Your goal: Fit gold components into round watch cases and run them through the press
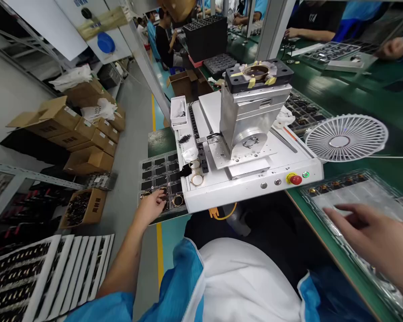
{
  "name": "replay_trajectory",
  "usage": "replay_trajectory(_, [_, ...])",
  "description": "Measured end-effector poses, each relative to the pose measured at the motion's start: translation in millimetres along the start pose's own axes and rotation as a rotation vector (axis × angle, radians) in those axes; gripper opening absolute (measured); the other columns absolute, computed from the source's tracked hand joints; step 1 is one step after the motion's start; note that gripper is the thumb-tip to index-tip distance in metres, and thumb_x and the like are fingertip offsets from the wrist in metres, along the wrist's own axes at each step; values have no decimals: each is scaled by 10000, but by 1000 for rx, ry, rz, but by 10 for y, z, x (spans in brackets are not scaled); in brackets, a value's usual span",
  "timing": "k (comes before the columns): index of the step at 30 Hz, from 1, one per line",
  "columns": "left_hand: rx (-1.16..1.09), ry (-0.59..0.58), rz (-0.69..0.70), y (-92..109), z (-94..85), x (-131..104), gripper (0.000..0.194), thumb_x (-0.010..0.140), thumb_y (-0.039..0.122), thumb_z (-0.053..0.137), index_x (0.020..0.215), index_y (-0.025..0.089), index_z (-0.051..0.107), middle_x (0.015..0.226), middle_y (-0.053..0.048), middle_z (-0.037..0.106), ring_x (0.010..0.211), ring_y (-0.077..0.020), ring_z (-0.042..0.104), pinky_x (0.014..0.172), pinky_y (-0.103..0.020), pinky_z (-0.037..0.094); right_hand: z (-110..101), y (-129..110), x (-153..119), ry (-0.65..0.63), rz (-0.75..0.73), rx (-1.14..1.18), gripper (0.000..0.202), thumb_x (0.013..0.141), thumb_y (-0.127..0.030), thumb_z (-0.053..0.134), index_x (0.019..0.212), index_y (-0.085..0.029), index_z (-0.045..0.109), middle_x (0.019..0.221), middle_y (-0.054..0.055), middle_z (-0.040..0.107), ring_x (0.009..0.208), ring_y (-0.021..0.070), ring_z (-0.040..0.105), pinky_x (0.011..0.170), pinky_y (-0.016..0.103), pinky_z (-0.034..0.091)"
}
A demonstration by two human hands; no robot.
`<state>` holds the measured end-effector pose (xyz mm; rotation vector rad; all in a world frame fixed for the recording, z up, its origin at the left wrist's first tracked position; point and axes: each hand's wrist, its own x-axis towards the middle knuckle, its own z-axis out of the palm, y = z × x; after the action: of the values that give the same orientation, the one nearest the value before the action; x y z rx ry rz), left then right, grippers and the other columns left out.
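My left hand [150, 208] reaches over the clear compartment tray [147, 157] at the left of the machine, its fingertips bent down onto a round ring-like part in a front compartment. A similar dark round part with a gold rim [177, 200] lies beside it. My right hand [366, 232] hovers over the clear tray [356, 188] on the green table at the right, fingers apart and nothing visible in them. In the middle stands the white machine [208, 197] with a metal block [251, 116] and a black fixture [282, 71] holding a gold ring.
A white fan [339, 141] stands right of the machine. Two round gold-rimmed parts [197, 179] and a white box [178, 111] lie on the machine's left edge. A red button [296, 180] is on its front. Cardboard boxes [53, 120] fill the left; other people sit behind.
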<state>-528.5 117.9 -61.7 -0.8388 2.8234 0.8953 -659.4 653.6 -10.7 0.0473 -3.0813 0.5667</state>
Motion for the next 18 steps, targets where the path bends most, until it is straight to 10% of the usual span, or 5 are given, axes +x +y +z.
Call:
replay_trajectory(10, [-171, 237, 243, 534, -332, -32, 311, 845, 517, 706, 919, 224, 776, 879, -69, 804, 770, -251, 745, 742, -369, 618, -886, -1671, 1020, 483, -663, 331, 234, 892, -393, 701, 928, -167, 749, 900, 79, 746, 733, 180, 685, 699, 310, 535])
replay_trajectory(14, [-196, 408, 624, 1150, -565, 1, 185, 878, 414, 728, 849, 233, 749, 866, -41, 776, 766, -210, 732, 740, -325, 608, -1156, -2182, 1674, 344, -895, 265, 285, 852, -235, 775, 1111, -122, 743, 1171, 109, 690, 1176, 286, 646, 1011, 402, 527])
replay_trajectory(18, [-126, 527, 939, 1786, -850, 66, 101, 893, 319, 715, 845, 230, 727, 901, -36, 772, 849, -208, 737, 831, -346, 604, -1194, -2501, 2046, 58, -1017, 264, 248, 763, -205, 850, 995, -159, 776, 952, 16, 717, 991, 255, 710, 984, 439, 555])
